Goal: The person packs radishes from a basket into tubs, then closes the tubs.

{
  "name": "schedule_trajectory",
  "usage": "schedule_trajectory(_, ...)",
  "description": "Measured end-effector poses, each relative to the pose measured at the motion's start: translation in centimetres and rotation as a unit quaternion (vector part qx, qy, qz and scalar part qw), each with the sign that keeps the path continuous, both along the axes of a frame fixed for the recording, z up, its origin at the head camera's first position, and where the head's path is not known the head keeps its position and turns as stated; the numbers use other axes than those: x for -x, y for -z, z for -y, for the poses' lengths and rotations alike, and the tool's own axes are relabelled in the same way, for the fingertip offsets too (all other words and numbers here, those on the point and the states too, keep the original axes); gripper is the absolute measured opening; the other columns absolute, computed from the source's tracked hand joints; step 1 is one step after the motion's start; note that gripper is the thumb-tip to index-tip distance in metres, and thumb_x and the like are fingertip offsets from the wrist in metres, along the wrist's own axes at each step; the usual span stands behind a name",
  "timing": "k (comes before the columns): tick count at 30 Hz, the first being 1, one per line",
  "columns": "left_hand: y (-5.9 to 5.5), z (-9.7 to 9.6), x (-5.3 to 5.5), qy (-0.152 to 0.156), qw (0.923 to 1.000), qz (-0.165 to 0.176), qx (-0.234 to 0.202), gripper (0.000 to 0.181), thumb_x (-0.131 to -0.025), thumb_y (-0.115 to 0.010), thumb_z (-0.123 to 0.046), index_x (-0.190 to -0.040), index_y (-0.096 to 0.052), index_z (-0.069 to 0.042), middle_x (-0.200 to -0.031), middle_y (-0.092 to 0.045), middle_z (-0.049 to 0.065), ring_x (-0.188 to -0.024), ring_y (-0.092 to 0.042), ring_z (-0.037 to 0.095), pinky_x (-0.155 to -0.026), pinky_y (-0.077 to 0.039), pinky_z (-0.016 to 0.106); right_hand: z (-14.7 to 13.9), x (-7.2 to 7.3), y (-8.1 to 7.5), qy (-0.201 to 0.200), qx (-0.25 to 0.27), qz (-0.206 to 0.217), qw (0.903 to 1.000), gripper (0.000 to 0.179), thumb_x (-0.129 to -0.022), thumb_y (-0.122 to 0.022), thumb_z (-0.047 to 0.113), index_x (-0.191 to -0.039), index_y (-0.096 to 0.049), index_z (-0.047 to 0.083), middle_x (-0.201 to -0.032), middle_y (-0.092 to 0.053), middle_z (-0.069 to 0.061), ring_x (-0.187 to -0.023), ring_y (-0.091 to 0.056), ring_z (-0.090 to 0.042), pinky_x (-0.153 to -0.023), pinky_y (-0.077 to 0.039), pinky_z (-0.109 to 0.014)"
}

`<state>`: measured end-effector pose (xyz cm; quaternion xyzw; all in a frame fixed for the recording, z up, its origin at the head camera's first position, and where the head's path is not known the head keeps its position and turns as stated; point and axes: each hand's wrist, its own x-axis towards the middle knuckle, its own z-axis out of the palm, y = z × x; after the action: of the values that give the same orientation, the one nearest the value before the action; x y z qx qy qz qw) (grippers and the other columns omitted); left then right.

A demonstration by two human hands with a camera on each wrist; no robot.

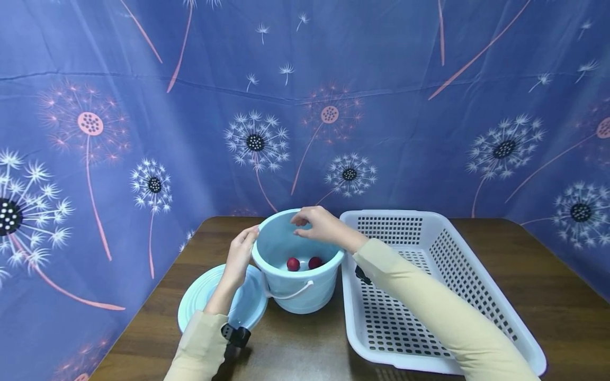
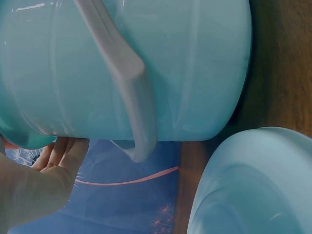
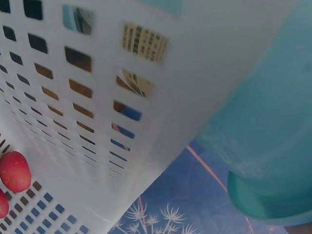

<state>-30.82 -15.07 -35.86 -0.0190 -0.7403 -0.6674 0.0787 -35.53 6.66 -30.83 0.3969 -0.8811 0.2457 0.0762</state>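
A light blue bucket [image 1: 305, 293] stands upright with two round red fruits [image 1: 293, 264] on its bottom. My left hand [image 1: 240, 254] grips the bucket's rim on the left side; in the left wrist view its fingers [image 2: 66, 155] lie against the outer wall. Over the bucket's mouth, at the right, is my right hand [image 1: 321, 223], fingers loosely bent with nothing seen between them. A white slotted basket [image 1: 350, 312] stands right of the bucket. Inside it the right wrist view shows red fruit [image 3: 15, 171], which my right sleeve hides in the head view.
A light blue lid [image 1: 190, 296] lies on the wooden table [image 1: 295, 349] left of the bucket, partly under my left forearm. The bucket's white handle [image 1: 290, 293] hangs down in front. Behind the table hangs a blue cloth [image 1: 405, 148] with dandelion prints.
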Motion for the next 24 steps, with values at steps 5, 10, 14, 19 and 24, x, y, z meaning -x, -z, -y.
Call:
schedule_trajectory(5, -0.03, -0.01, -0.02, 0.001, 1.0000, 0.001, 0.001, 0.042, -0.100, -0.042, -0.028, -0.129, -0.052, 0.000, -0.133, -0.053, 0.018, -0.118, -0.051, 0.027, -0.091, -0.042, 0.030, 0.03, 0.10, 0.01, 0.002, -0.002, 0.001, 1.0000, 0.027, -0.086, -0.067, 0.015, -0.111, -0.066, 0.003, -0.103, -0.066, -0.011, -0.096, -0.063, -0.021, -0.085, -0.051, -0.037)
schedule_trajectory(10, -0.01, 0.01, -0.10, -0.001, 1.0000, 0.003, 0.003, 0.042, -0.099, -0.042, -0.028, -0.130, -0.052, -0.001, -0.133, -0.053, 0.017, -0.118, -0.051, 0.026, -0.089, -0.042, 0.027, 0.06, 0.27, 0.01, 0.000, 0.002, 0.010, 1.0000, 0.029, -0.086, -0.067, 0.016, -0.112, -0.065, 0.003, -0.104, -0.066, -0.011, -0.099, -0.063, -0.025, -0.086, -0.051, -0.037)
schedule_trajectory(14, -0.10, 0.01, -0.13, 0.001, 1.0000, 0.003, 0.000, 0.042, -0.100, -0.042, -0.028, -0.130, -0.051, 0.000, -0.134, -0.052, 0.017, -0.118, -0.051, 0.026, -0.088, -0.042, 0.026, 0.05, 0.32, -0.02, 0.005, 0.015, 0.006, 0.9998, 0.030, -0.086, -0.068, 0.016, -0.112, -0.066, 0.004, -0.104, -0.066, -0.012, -0.099, -0.062, -0.026, -0.086, -0.051, -0.037)
schedule_trajectory(19, -0.18, 0.06, -0.14, -0.001, 1.0000, 0.002, -0.001, 0.041, -0.099, -0.042, -0.028, -0.129, -0.052, 0.000, -0.133, -0.052, 0.017, -0.119, -0.050, 0.025, -0.088, -0.041, 0.025, 0.05, 0.31, -0.20, -0.004, 0.052, -0.002, 0.9987, 0.027, -0.086, -0.068, 0.014, -0.110, -0.066, 0.003, -0.104, -0.067, -0.011, -0.099, -0.063, -0.025, -0.086, -0.051, -0.036)
schedule_trajectory(24, -0.04, 0.03, -0.06, -0.004, 1.0000, 0.007, 0.000, 0.041, -0.099, -0.042, -0.029, -0.128, -0.053, -0.001, -0.131, -0.053, 0.017, -0.117, -0.050, 0.024, -0.086, -0.041, 0.024, -0.80, 0.36, -0.48, -0.005, 0.075, -0.023, 0.9969, 0.025, -0.085, -0.068, 0.012, -0.108, -0.067, 0.002, -0.103, -0.067, -0.012, -0.097, -0.064, -0.024, -0.084, -0.051, -0.032)
